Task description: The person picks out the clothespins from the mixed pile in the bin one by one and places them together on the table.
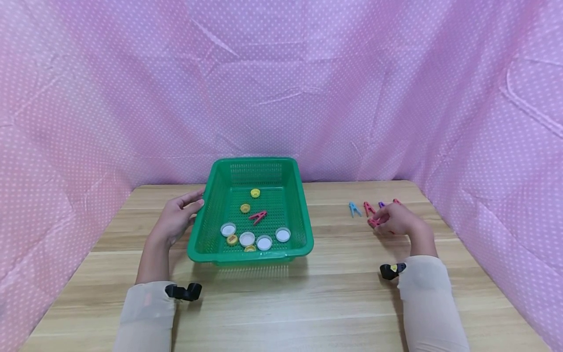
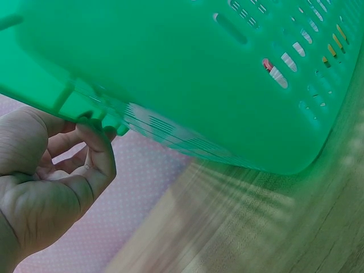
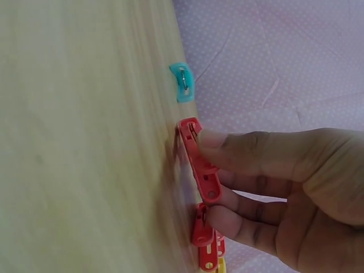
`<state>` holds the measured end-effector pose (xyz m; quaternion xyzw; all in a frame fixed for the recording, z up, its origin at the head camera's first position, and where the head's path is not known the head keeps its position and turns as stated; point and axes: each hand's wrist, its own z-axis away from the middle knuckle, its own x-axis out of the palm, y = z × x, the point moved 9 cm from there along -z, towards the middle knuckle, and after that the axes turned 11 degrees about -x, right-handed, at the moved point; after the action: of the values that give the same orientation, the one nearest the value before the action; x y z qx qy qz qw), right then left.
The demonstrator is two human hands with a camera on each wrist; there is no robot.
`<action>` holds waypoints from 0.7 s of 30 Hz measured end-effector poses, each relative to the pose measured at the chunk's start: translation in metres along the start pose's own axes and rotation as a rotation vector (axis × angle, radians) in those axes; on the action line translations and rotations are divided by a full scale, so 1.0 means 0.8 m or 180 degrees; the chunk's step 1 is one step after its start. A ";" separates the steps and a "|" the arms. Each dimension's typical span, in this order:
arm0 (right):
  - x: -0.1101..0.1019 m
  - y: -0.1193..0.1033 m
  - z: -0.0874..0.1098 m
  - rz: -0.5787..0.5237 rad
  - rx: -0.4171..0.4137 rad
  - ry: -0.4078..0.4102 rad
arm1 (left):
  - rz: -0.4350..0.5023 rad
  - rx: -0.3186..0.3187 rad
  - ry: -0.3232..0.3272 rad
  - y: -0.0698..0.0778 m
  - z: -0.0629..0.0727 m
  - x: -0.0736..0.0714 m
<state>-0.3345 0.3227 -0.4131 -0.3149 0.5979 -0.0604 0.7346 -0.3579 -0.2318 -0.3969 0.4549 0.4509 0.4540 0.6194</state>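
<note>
At the left side of a green plastic basket [image 1: 252, 256], my left hand [image 1: 173, 221] grips the rim, thumb and fingers meeting at its edge in the left wrist view. My right hand [image 1: 399, 220] is at the right of the table, pinching a red clothespin [image 3: 200, 168] between thumb and fingers, close over the wood. Another red clothespin [image 3: 202, 224] lies right by its fingertips in the right wrist view. Farther out are a light blue clothespin [image 1: 354, 209], a red one [image 1: 368, 209] and a purple one [image 1: 381, 204], the last partly hidden by the hand.
Inside the basket lie several white caps [image 1: 283, 234], several yellow caps [image 1: 245, 208] and one red clothespin [image 1: 258, 216]. The wooden table [image 1: 281, 303] reaches back to a pink dotted curtain [image 1: 281, 98], which also hangs along both sides.
</note>
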 end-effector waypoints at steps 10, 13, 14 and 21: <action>0.003 0.001 -0.001 -0.0030 0.0062 0.0006 | 0.0021 0.0008 -0.0009 0.000 0.000 0.001; 0.002 0.001 -0.001 0.0002 0.0069 0.0021 | 0.0035 0.0011 -0.0017 0.000 0.000 0.001; 0.002 0.001 -0.001 0.0014 0.0062 0.0023 | 0.0038 0.0012 -0.0017 0.000 0.000 0.001; 0.003 -0.002 -0.003 0.0041 0.0050 0.0032 | 0.0034 0.0008 -0.0008 -0.001 0.000 0.001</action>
<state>-0.3356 0.3193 -0.4141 -0.3050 0.6031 -0.0619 0.7344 -0.3577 -0.2308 -0.3975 0.4587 0.4482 0.4561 0.6170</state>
